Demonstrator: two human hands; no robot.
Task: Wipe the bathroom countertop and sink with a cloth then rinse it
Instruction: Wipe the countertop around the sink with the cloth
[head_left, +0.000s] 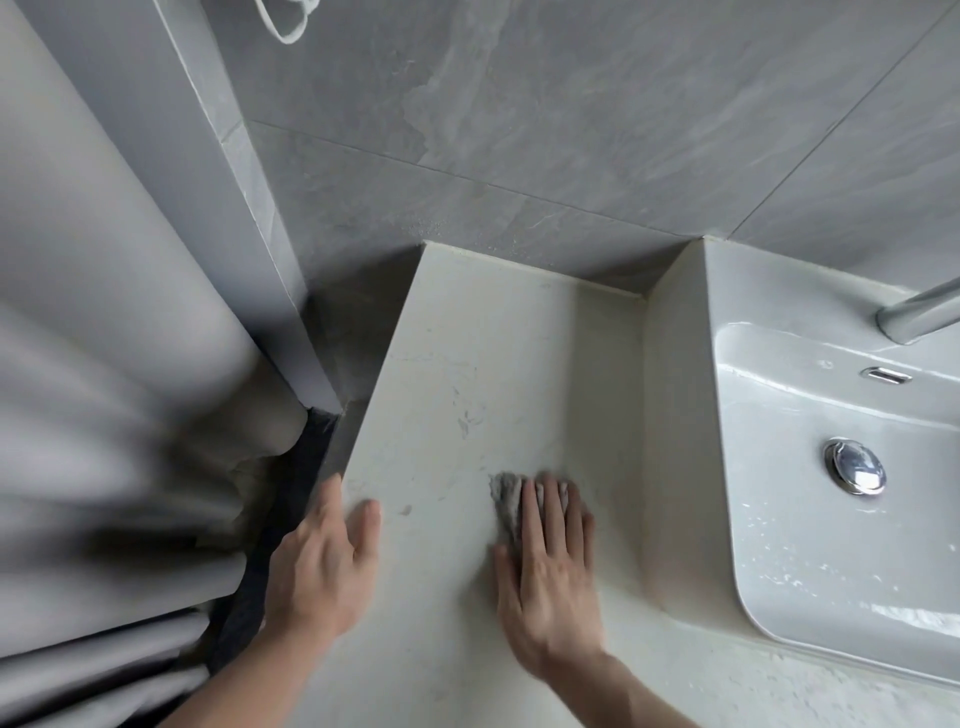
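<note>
Wiping the counter, seen from the head camera. Nearest, at about 6 o'clock, the right hand (553, 577) lies flat with straight fingers on the grey cloth (511, 506), pressing it to the counter (467, 364); the cloth is bunched small and shows only at the fingertips and along the thumb side. At 7 o'clock the left hand (322, 566) holds nothing; it rests relaxed on the counter's left edge, thumb on top, and appears to steady the body. For a good pass, keep the palm flat so pressure spreads over the whole cloth, and work in overlapping strokes from the near edge toward the wall. Spreading the cloth wider would probably cover more surface per stroke. Pale smears and marks (462, 421) lie ahead at 12 o'clock of the cloth, apparently not yet wiped; they likely need firmer, repeated rubbing. At 3 o'clock the white sink (779, 519) sits beside the counter, raised above it by a step, its basin wet, with a chrome drain plug (854, 467); the step's corner is a place to run a fingertip through the cloth. Farthest, at 1 o'clock, the faucet spout (919, 312) enters the frame for the later rinse. A grey curtain (104, 364) hangs at 9 o'clock.
</note>
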